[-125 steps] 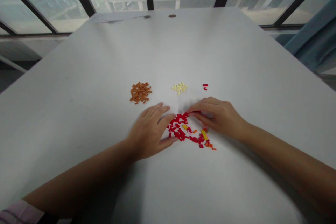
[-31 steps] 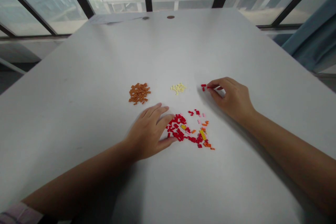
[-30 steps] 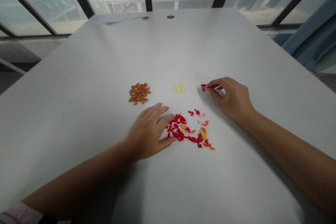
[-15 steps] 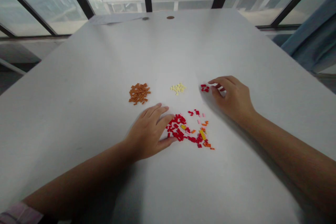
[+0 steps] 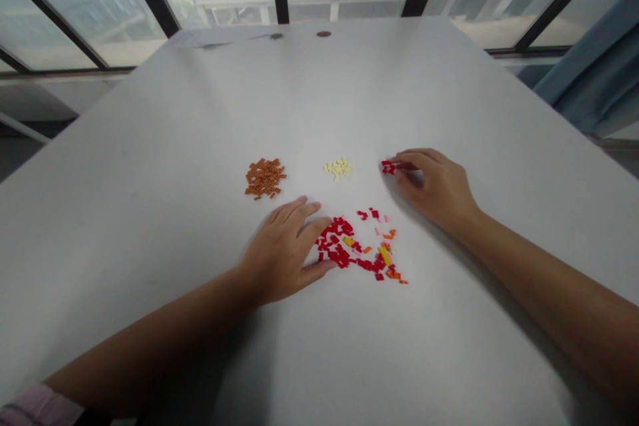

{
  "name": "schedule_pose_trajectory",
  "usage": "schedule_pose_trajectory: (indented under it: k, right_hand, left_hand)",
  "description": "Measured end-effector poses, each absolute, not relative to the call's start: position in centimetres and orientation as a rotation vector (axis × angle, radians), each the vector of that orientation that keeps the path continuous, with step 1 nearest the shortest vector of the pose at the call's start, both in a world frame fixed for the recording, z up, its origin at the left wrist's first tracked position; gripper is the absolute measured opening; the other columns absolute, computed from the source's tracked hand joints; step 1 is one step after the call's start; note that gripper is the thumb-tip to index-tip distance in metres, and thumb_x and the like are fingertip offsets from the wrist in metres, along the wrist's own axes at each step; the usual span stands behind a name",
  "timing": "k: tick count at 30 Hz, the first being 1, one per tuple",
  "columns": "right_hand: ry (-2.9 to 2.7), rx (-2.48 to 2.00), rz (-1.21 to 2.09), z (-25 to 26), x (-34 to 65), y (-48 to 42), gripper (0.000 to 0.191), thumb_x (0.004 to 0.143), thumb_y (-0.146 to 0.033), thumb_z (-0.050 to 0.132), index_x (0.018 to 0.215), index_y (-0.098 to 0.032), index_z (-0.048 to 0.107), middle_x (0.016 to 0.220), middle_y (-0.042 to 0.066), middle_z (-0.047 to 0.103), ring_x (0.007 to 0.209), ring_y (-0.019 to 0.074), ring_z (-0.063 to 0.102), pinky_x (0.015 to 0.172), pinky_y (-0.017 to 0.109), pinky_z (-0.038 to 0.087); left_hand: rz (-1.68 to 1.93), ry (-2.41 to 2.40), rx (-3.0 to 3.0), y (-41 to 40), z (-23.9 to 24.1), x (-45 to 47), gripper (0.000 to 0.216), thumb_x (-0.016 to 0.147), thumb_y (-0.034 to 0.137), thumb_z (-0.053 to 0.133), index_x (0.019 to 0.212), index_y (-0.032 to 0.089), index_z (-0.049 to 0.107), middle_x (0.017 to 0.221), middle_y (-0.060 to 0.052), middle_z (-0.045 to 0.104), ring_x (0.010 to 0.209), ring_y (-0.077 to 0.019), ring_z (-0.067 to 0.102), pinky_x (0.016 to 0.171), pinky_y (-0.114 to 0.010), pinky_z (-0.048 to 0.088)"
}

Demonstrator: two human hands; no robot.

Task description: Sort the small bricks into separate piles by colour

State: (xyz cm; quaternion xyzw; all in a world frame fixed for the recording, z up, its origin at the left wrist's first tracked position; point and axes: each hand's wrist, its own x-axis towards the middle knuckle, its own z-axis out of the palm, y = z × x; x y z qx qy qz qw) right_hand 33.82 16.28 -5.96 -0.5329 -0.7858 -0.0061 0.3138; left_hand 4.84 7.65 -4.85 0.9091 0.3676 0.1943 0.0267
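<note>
My left hand (image 5: pixel 284 249) lies flat and open on the white table (image 5: pixel 190 113), fingers slightly apart, its fingertips against the left side of a mixed pile of small bricks (image 5: pixel 352 249), mostly red with some orange, yellow and pink. My right hand (image 5: pixel 436 183) reaches to a small group of red bricks (image 5: pixel 387 167) further back. Its fingers are drawn together, and the index tip and thumb pinch at a red brick on the group's right edge.
A heap of orange-brown bricks (image 5: pixel 264 178) and a small heap of pale yellow bricks (image 5: pixel 338 167) lie behind the mixed pile. A paper sheet (image 5: pixel 214 35) rests at the table's far edge before the windows. A blue curtain (image 5: pixel 589 73) hangs at right.
My right hand left the mixed pile and carried red bricks back to the small red group. It opened there half a second ago, and its fingers have now closed on the group again. My left hand stayed still.
</note>
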Motion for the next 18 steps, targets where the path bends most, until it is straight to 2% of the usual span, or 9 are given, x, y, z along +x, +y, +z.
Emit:
schedule_pose_trajectory:
  k: [6,14,18]
  right_hand:
    - [-2.101,-1.383,0.011,-5.9,33.7,16.2,0.030,0.081,-0.018,0.047,0.101,-0.024,0.069,0.105,0.010,0.071,0.094,0.0257,0.067,0.085,0.046,0.055]
    - [-2.027,-1.412,0.095,-4.8,33.4,15.8,0.023,0.082,-0.025,0.052,0.096,-0.023,0.070,0.101,0.011,0.070,0.080,0.0229,0.067,0.080,0.043,0.056]
    - [-2.138,-1.340,0.504,-2.8,33.1,15.0,0.021,0.079,-0.037,0.062,0.093,-0.024,0.070,0.092,0.006,0.072,0.074,0.0206,0.067,0.073,0.039,0.057]
  left_hand:
    - [0.613,1.141,2.778,7.6,-4.9,4.9,0.046,0.090,0.045,0.057,0.120,0.011,0.061,0.131,-0.023,0.058,0.129,-0.0370,0.050,0.105,-0.055,0.044]
    - [0.594,1.149,2.762,7.6,-4.8,4.8,0.045,0.090,0.044,0.058,0.121,0.012,0.060,0.132,-0.022,0.058,0.130,-0.0361,0.049,0.106,-0.054,0.043]
    - [0.594,1.143,2.785,7.6,-4.8,4.9,0.047,0.090,0.045,0.058,0.121,0.010,0.061,0.132,-0.023,0.058,0.130,-0.0364,0.049,0.106,-0.054,0.043]
